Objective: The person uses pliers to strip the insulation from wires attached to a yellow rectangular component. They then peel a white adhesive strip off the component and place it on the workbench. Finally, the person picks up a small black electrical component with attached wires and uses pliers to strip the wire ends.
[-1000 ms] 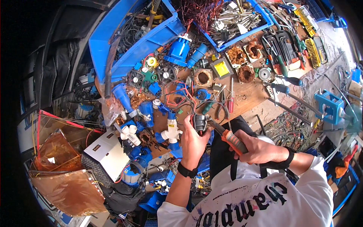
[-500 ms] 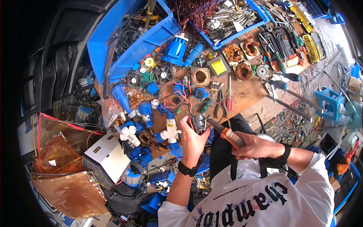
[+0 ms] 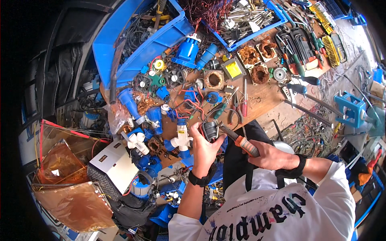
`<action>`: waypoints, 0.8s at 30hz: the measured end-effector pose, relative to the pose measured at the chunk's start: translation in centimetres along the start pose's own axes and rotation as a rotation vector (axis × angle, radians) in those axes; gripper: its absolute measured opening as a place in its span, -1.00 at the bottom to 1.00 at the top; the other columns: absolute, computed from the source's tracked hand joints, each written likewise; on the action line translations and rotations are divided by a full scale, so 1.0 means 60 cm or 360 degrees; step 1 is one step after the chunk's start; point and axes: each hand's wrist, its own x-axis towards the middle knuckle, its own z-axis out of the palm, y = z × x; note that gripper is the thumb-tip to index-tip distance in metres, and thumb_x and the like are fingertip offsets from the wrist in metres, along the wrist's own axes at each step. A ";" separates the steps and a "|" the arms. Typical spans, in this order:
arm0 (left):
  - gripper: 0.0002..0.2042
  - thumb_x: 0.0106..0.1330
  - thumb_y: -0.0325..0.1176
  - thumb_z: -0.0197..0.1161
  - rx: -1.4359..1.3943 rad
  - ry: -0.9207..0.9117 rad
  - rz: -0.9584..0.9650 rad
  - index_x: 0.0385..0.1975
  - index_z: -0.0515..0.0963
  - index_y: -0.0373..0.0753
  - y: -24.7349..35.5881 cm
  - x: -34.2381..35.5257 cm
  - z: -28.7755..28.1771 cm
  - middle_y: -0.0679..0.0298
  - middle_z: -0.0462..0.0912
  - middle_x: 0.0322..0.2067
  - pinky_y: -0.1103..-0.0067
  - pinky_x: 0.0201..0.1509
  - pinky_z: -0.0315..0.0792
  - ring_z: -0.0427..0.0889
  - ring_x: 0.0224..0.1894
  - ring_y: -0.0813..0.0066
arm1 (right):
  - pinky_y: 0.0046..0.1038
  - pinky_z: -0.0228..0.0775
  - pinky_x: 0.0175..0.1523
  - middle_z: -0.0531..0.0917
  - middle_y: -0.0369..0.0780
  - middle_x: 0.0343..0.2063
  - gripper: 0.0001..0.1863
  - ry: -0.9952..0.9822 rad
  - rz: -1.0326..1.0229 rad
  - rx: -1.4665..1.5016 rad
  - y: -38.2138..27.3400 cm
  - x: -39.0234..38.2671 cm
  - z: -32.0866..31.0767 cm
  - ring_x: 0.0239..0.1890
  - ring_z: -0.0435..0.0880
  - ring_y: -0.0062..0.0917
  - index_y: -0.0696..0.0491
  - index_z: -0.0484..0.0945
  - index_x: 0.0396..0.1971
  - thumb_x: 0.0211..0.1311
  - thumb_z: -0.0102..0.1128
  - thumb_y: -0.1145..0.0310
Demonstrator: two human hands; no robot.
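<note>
My left hand grips a small black round part with a metal band, its fingers and thumb curled round the sides. In my right hand is a hand tool with an orange-and-grey handle. Its dark metal end points up and left and reaches the right side of the black part; whether it touches is too small to tell. Red wires lie just beyond the left hand. Pliers and a red-handled screwdriver rest on the bench past the tool.
A wooden bench carries rusty square-flanged parts, a blue plug body and a white-and-blue connector. Blue bins of scrap stand at the back. Hex keys lie far right. A white box sits at left.
The black part has turned slightly in my left hand. The tool's end has shifted a little at its right side, and my right hand has moved very slightly.
</note>
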 end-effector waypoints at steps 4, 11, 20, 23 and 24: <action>-0.35 -0.01 -0.48 0.53 -0.0112 -0.0025 0.0062 -0.01 0.19 -0.28 -0.015 0.001 0.001 0.24 0.53 -0.22 0.56 -0.09 0.47 0.54 -0.22 0.55 | -0.34 0.37 -0.31 0.49 -0.13 -0.48 -0.64 0.0045 -0.0245 -0.0026 0.004 0.003 0.009 -0.45 0.53 -0.33 0.20 0.37 -0.12 0.14 0.14 0.34; -0.31 0.00 -0.47 0.54 -0.0466 -0.0020 -0.0119 0.04 0.18 -0.31 -0.034 -0.003 -0.015 0.22 0.51 -0.17 0.56 -0.09 0.47 0.53 -0.20 0.54 | -0.63 0.29 -0.59 0.45 -0.33 -0.59 -0.59 0.0075 0.0124 0.1056 0.016 0.010 -0.010 -0.65 0.45 -0.64 0.11 0.33 -0.01 0.13 0.15 0.43; -0.39 0.05 -0.59 0.45 -0.0744 0.0027 -0.0325 0.05 0.22 -0.24 -0.041 -0.024 -0.056 0.30 0.50 -0.18 0.65 -0.14 0.48 0.52 -0.21 0.62 | -0.43 0.47 -0.46 0.52 -0.21 -0.57 -0.91 0.0896 0.0610 0.1782 0.162 0.097 -0.066 -0.55 0.56 -0.45 0.13 0.49 -0.41 0.14 0.17 0.44; -0.40 0.04 -0.57 0.46 -0.0674 0.0022 -0.0369 0.04 0.23 -0.25 -0.066 -0.030 -0.063 0.30 0.49 -0.18 0.64 -0.13 0.47 0.51 -0.21 0.62 | -0.45 0.38 -0.56 0.53 -0.22 -0.57 -0.89 0.0920 0.0556 0.1532 0.218 0.129 -0.070 -0.61 0.54 -0.46 0.12 0.48 -0.44 0.17 0.18 0.41; -0.40 0.04 -0.56 0.46 -0.0663 0.0024 -0.0385 0.03 0.23 -0.25 -0.071 -0.032 -0.064 0.30 0.49 -0.18 0.63 -0.12 0.47 0.51 -0.21 0.62 | -0.46 0.34 -0.60 0.53 -0.23 -0.57 -0.88 0.0883 0.0512 0.1412 0.223 0.138 -0.072 -0.63 0.53 -0.47 0.11 0.47 -0.45 0.18 0.18 0.40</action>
